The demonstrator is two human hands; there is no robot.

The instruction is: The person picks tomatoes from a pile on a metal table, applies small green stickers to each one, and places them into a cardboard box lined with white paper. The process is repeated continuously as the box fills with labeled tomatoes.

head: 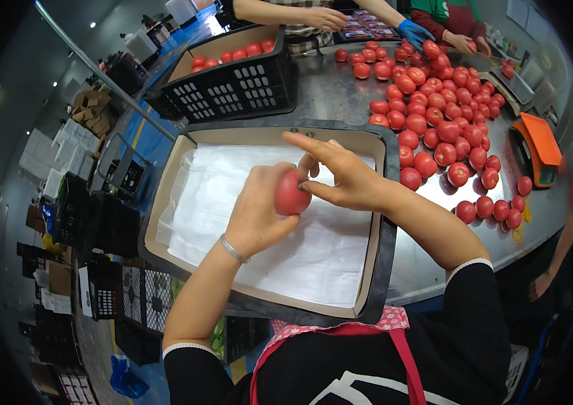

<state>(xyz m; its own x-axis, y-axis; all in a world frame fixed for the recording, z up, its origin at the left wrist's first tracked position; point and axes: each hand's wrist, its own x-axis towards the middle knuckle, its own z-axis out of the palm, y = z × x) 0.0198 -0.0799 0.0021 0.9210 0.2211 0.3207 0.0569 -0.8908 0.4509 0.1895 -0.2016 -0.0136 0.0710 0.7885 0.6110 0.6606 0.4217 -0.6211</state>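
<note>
My left hand, with a metal bangle at the wrist, grips a red tomato over the crate. The thumb of my right hand touches the tomato's side near a small dark spot, with another finger curled close by and the index finger stretched out. Whether those fingertips pinch anything is too small to tell. Beneath both hands is a black crate with a cardboard liner. White sheets cover its bottom, and no tomatoes show on their visible part.
Many loose tomatoes spread over the metal table to the right. An orange scale stands beyond them. Behind my crate, another black crate holds tomatoes. Across the table, a blue-gloved hand and another person's hands handle tomatoes.
</note>
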